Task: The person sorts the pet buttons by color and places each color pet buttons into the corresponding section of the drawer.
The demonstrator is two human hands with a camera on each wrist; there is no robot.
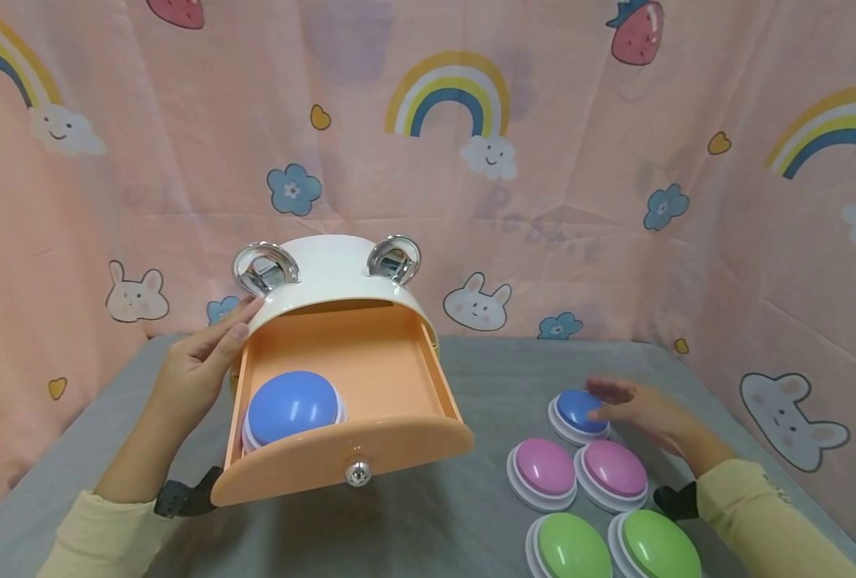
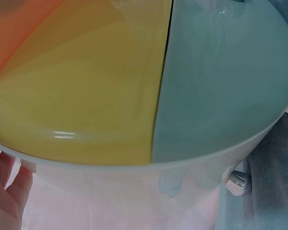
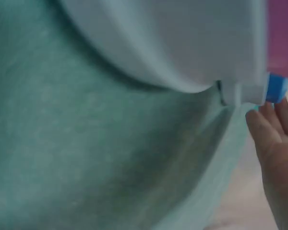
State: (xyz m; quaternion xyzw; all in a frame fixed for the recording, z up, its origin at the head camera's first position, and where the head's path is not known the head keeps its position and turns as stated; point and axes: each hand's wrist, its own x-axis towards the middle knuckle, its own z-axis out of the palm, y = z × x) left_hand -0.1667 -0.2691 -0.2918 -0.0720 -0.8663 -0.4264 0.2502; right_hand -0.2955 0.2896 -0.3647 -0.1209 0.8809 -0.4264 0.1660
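A white-shelled drawer box [image 1: 330, 263] with silver ring-like ears stands tilted left of centre in the head view. Its orange drawer [image 1: 392, 353] is pulled out and has a round silver knob [image 1: 358, 472]. Inside, at the left, lies a blue dome button [image 1: 294, 405] with a white base. My left hand [image 1: 195, 369] grips the shell's left edge, thumb toward me. Over on the right, my right hand [image 1: 652, 416] is at a second blue dome button [image 1: 578, 411], its thumb overlapping the dome and its fingers reaching past the back. In the right wrist view its fingers [image 3: 263, 127] look extended.
Two pink dome buttons [image 1: 546, 467] stand in front of the second blue one, and two green dome buttons [image 1: 574, 547] nearer still. Grey cloth [image 1: 471, 385] covers the table. A pink patterned curtain [image 1: 580, 120] hangs behind and at both sides.
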